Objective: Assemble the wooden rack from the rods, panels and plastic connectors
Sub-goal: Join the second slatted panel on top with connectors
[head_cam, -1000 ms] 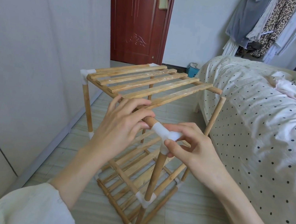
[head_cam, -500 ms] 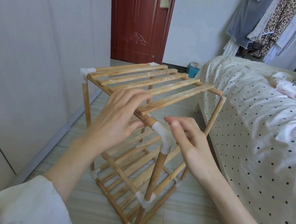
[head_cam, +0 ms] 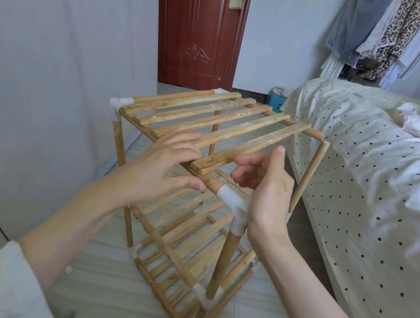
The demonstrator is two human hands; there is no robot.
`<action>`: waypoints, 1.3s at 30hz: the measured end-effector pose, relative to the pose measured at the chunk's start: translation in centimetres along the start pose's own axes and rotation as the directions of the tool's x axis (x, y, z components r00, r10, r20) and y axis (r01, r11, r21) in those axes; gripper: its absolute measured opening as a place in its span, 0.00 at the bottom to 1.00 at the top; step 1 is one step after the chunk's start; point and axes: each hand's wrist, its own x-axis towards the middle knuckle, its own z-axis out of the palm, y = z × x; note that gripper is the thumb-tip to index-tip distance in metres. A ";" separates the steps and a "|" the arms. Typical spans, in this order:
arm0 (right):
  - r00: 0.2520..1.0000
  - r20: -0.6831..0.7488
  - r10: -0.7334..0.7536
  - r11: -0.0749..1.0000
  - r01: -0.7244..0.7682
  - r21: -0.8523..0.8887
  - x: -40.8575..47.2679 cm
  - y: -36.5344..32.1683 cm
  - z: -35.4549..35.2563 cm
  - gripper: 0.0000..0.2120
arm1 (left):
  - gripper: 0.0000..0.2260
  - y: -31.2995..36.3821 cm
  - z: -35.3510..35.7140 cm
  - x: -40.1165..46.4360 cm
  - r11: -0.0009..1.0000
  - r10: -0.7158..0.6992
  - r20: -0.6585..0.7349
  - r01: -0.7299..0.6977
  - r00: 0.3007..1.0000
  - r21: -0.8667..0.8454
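The wooden rack (head_cam: 225,256) stands on the floor between my arms, with slatted shelves low down and a slatted top panel (head_cam: 210,115). A white plastic connector (head_cam: 232,200) joins the near front rod to the near upright. My left hand (head_cam: 160,170) lies on the top panel's near edge, fingers stretched over the slats and thumb along the front rod. My right hand (head_cam: 266,191) hovers just right of the connector, fingers relaxed, thumb up, holding nothing. At the far right corner the upright rod (head_cam: 310,173) and the panel's rod end (head_cam: 317,134) meet with no connector visible.
A bed (head_cam: 361,195) with a dotted cover runs close along the rack's right side. A pale wardrobe wall (head_cam: 38,78) stands on the left. Behind are a red door (head_cam: 197,34), hanging clothes (head_cam: 385,35) and a teal box (head_cam: 276,102).
My right hand has let go of the white connector and lifted off to its right. My left hand has slid from the front rod up onto the top panel's slats.
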 end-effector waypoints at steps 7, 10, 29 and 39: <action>0.997 -0.080 -0.011 1.000 0.011 -0.006 -0.1 0.1 0.2 0.29 | 0.12 1.0 0.1 0.6 1.000 0.021 -0.004 -0.021 1.000 -0.022; 0.996 -0.091 0.003 1.000 -0.005 -0.023 0.1 0.2 0.4 0.30 | 0.05 1.0 0.1 0.8 0.999 0.020 0.017 -0.020 1.000 -0.031; 0.982 -0.085 0.172 0.983 -0.177 -0.058 3.2 1.0 0.1 0.25 | 0.23 0.4 1.1 2.0 0.993 0.007 0.015 -0.009 1.000 0.119; 0.971 0.028 0.239 0.966 -0.235 -0.112 0.2 1.9 -1.7 0.10 | 0.17 2.3 2.7 0.3 0.944 0.122 -0.066 -0.095 0.990 0.316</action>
